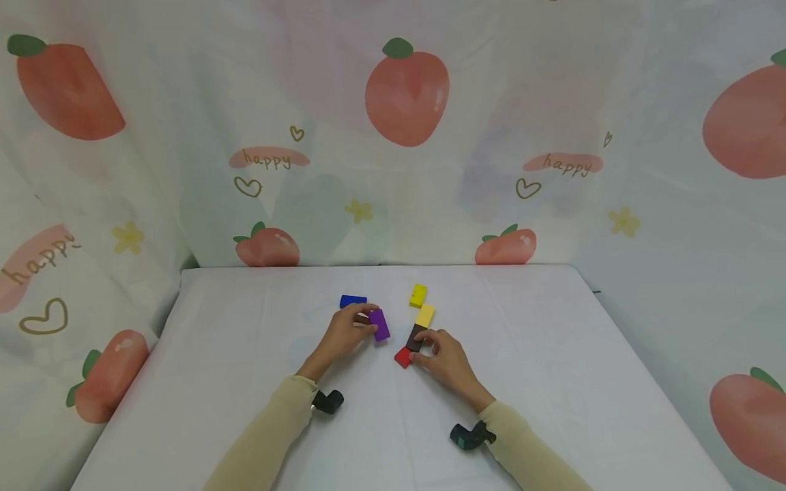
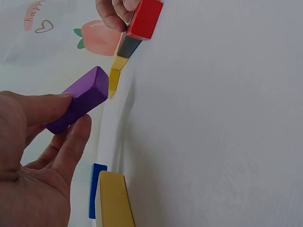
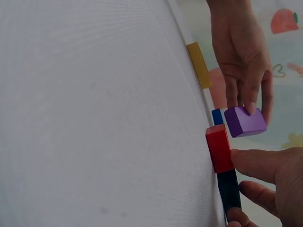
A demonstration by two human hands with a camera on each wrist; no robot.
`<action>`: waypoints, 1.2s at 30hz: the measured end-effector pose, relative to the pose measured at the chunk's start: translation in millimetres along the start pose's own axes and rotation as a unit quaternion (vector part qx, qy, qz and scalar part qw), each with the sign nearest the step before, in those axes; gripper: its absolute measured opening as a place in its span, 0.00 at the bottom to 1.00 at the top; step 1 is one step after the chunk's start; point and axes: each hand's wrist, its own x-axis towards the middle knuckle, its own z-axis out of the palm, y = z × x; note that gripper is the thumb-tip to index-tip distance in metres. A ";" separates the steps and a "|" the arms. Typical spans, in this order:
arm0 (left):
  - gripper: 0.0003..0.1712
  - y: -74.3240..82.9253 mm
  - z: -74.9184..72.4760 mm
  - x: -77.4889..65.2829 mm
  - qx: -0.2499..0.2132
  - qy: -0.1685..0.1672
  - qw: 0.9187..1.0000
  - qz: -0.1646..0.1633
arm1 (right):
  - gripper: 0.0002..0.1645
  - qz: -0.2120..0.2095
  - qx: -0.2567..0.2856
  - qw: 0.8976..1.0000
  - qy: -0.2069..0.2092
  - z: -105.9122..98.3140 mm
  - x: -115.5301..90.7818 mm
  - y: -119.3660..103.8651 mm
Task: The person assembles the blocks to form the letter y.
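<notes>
My left hand (image 1: 344, 334) pinches a purple block (image 1: 379, 325) between thumb and fingers, held above the table. Beside it, my right hand (image 1: 451, 361) is at a row of blocks lying on the cloth. Its straight thumb touches the side of a red block (image 3: 219, 147), and its other fingers reach the black block (image 1: 415, 337) joined to it. A pale yellow block (image 1: 425, 315) continues the row beyond the black one. Another yellow block (image 1: 418, 294) lies at its far end. Near the left hand are a blue block (image 1: 353, 300) and a yellow block (image 2: 115, 198), mostly hidden in the head view.
A white cloth covers the table (image 1: 522, 327). Behind it hangs a fruit-printed curtain (image 1: 405, 198), which also runs along both sides. Black wrist cameras (image 1: 469, 436) are strapped by both sleeves.
</notes>
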 end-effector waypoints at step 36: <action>0.21 14.1 27.0 -18.7 -0.037 0.048 0.996 -0.062 | 0.17 -0.001 0.002 1.000 -0.003 0.3 2.3 0.1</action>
